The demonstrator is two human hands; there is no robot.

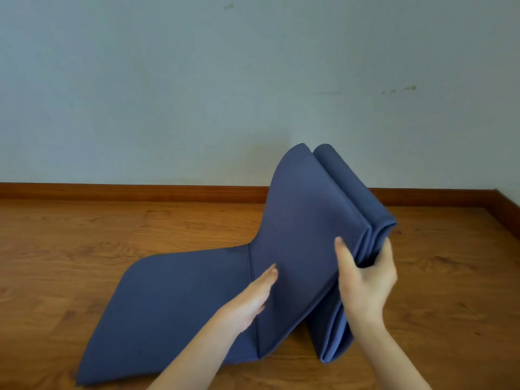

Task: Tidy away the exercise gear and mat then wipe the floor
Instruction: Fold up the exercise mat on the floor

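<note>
Low on the wooden floor [84,229], a dark blue folding mat [180,299] lies partly flat and partly gathered. Its left panel rests flat on the boards, reaching toward the lower left of the view. A straight crease runs across the mat beside the left hand, and from that crease the next panel rises up and to the right. Beyond it, the remaining panels are stacked together in a folded bundle that stands tilted, its top edges showing in front of the pale wall [197,80] and its lower corner touching the floor at the lower right.

Of the two hands, the left hand [253,299] lies spread, fingers straight and close together, palm pressing against the rising panel right at the crease. The right hand [365,280] grips the near edge of the folded bundle, thumb laid over the front panel and fingers curled round the stacked layers from behind, so the folds are pinched together inside the grasp. Both forearms enter from the bottom of the view.

A brown wooden skirting board [126,192] runs along the foot of the wall behind the mat and turns the corner at the far right.
</note>
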